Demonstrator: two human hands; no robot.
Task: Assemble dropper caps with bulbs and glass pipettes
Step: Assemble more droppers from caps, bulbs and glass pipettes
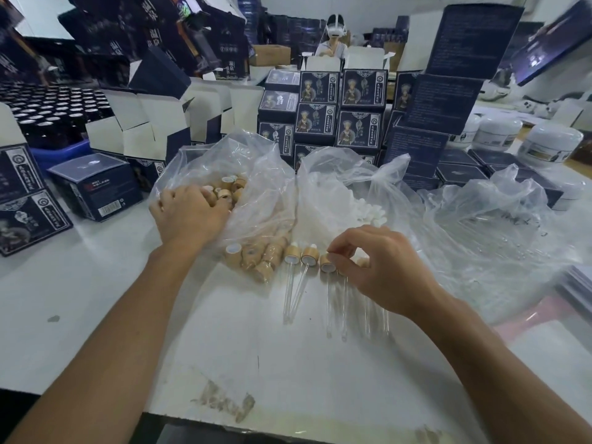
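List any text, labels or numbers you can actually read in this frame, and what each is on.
"温泉": large white characters on the tilted dark boxes at top left.
Stacked dark boxes with a figure print: vertical label text, too blurred to read.
Box backs: fine print, too small.
Barcode box: digits unreadable.
White jars: labels blurred.

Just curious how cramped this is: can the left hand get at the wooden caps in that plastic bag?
Probably yes. The left hand is already at the open mouth of the bag, its fingers among the loose caps. Nothing blocks it; only the soft plastic crowds round.
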